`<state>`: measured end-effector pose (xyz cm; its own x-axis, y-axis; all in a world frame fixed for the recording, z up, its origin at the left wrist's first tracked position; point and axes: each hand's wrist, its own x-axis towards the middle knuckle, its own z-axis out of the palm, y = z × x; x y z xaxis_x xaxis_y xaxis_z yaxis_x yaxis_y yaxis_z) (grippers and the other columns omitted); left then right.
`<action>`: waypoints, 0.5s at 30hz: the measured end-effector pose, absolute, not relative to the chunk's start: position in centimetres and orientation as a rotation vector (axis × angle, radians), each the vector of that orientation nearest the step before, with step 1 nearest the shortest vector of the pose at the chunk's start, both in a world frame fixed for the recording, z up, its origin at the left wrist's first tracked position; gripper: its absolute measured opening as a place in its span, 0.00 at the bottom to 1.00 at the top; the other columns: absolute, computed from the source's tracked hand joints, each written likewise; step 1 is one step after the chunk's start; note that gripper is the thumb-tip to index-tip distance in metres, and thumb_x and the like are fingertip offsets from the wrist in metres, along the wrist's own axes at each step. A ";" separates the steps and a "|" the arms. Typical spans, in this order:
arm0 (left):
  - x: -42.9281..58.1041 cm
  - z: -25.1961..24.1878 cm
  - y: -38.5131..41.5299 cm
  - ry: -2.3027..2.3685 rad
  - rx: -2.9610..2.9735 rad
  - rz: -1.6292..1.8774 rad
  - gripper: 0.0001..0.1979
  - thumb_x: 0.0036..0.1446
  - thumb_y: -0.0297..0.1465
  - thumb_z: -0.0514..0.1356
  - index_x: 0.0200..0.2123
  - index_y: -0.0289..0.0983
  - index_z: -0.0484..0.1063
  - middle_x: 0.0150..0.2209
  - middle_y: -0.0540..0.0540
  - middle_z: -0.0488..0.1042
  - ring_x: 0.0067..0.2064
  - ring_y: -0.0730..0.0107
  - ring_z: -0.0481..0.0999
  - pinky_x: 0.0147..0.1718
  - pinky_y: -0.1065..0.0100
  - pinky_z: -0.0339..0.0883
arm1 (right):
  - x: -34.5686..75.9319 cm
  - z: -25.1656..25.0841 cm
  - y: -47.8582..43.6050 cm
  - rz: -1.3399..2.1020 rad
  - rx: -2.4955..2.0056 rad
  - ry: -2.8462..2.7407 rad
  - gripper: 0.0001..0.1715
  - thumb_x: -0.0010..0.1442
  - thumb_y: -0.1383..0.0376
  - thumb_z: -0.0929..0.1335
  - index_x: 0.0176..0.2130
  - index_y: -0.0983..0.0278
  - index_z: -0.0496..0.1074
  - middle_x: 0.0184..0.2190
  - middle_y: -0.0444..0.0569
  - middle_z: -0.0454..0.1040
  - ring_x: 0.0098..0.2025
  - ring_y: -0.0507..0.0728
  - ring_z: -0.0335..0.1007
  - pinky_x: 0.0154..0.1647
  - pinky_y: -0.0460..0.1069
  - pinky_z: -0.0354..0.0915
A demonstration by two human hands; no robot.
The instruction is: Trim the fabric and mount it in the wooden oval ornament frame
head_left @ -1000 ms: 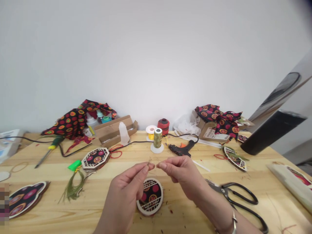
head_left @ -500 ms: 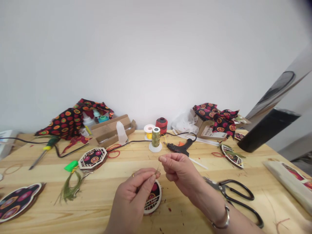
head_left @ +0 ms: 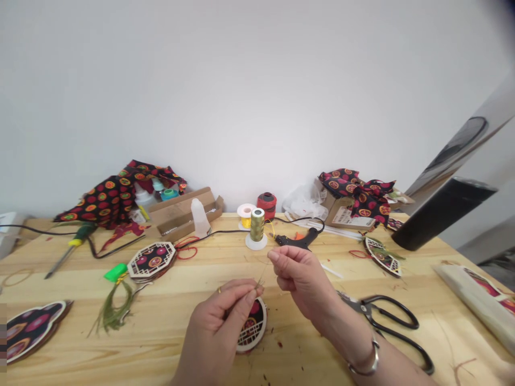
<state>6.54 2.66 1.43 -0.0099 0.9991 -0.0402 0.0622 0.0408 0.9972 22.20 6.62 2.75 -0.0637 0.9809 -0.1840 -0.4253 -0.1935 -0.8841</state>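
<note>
Between finger and thumb, my left hand (head_left: 225,319) pinches thin greenish thread (head_left: 259,281) whose loose ends stick up past the fingertips. My right hand (head_left: 300,273) is up and to the right, thumb and forefinger pressed together on a fine strand that runs toward the left hand. Partly hidden behind my left hand lies a round ornament (head_left: 254,333) with patterned fabric and a pale lattice frame. Beyond both hands stands a spool of olive-gold thread (head_left: 257,228). Black-handled scissors (head_left: 376,311) lie beside my right forearm.
A glue gun (head_left: 295,240) rests behind my right hand. On the left are an octagonal ornament (head_left: 153,261), a green tassel (head_left: 115,308) and a screwdriver (head_left: 70,249). A black tube (head_left: 442,214) leans at the right. Open cardboard box (head_left: 187,214) sits at the back.
My right hand has moved slightly right and up, away from the left hand, with the strand between its fingertips. My left hand has hardly moved.
</note>
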 end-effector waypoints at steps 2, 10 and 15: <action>6.4 1.5 2.8 1.300 1.166 1.154 0.07 0.48 0.33 0.66 0.32 0.43 0.83 0.40 0.45 0.82 0.43 0.59 0.76 0.44 0.68 0.68 | 22.2 2.7 6.7 1.496 -1.019 -0.801 0.16 0.41 0.59 0.77 0.23 0.66 0.71 0.14 0.35 0.56 0.17 0.44 0.40 0.19 0.45 0.37; 5.8 2.3 4.0 1.280 0.853 1.242 0.20 0.47 0.41 0.67 0.42 0.37 0.81 0.14 0.57 0.60 0.18 0.81 0.50 0.16 0.78 0.50 | 21.8 2.8 6.0 1.303 -0.982 -1.139 0.07 0.42 0.62 0.76 0.21 0.62 0.77 0.23 0.42 0.65 0.28 0.50 0.57 0.30 0.48 0.56; 6.6 2.1 3.6 1.134 0.744 1.176 0.16 0.46 0.39 0.68 0.34 0.33 0.81 0.14 0.60 0.50 0.18 0.81 0.45 0.16 0.76 0.41 | 21.1 2.4 5.4 1.255 -0.924 -1.306 0.03 0.43 0.64 0.77 0.24 0.57 0.81 0.26 0.42 0.58 0.31 0.52 0.56 0.34 0.49 0.58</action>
<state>6.65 3.63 2.13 -0.0122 0.9587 -0.2842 -0.3183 0.2657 0.9100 21.08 5.38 2.43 -0.1473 0.9746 0.1689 -0.1303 0.1501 -0.9800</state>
